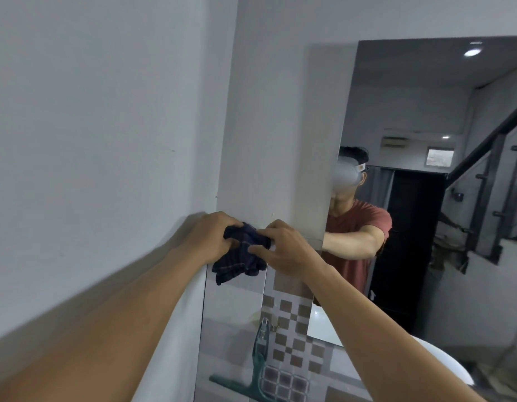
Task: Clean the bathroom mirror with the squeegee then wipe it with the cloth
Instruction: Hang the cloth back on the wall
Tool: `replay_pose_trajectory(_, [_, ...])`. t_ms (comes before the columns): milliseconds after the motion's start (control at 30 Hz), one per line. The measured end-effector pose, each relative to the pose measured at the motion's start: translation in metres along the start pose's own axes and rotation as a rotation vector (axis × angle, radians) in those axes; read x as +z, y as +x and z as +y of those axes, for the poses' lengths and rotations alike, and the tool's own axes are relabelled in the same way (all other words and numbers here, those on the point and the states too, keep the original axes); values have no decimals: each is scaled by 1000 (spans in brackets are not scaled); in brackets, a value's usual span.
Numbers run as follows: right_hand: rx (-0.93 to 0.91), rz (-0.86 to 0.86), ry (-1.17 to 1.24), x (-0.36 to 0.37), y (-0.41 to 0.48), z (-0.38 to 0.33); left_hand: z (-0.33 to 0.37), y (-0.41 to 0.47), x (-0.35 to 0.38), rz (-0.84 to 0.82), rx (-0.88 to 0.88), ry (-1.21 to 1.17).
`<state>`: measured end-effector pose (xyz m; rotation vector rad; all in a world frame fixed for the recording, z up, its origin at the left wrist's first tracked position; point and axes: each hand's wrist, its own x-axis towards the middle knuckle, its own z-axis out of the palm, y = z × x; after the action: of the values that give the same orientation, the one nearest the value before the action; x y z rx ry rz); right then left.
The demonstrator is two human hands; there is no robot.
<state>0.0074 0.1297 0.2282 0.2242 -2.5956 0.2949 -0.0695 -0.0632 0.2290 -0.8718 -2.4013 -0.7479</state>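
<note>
A dark blue checked cloth (240, 259) is bunched between both hands, held up in front of the wall left of the mirror (425, 198). My left hand (208, 237) grips its upper left part. My right hand (283, 247) pinches its right side. The cloth's lower end hangs loose over the tiles. The green squeegee (252, 375) hangs below on a wall hook (264, 326), blade at the bottom, apart from both hands. The mirror shows a person in a red shirt with an arm stretched toward the cloth.
A grey wall (92, 140) runs along the left, close to my left forearm. Brown and white checked tiles (292, 329) cover the wall under the mirror. A white basin rim (442, 364) curves at the lower right.
</note>
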Motion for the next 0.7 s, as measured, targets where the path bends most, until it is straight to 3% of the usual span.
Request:
replay_pose_trajectory(100, [17,-31,-70,1,-1,0,2,1,3,-11,67,-73])
replay_pose_trajectory(400, [43,-72,-245,11,6,-11,3,9,3,-73,122,100])
replay_pose_trajectory(700, [57,67,-57,9,-5,-14,4,-3,4,-4,145,41])
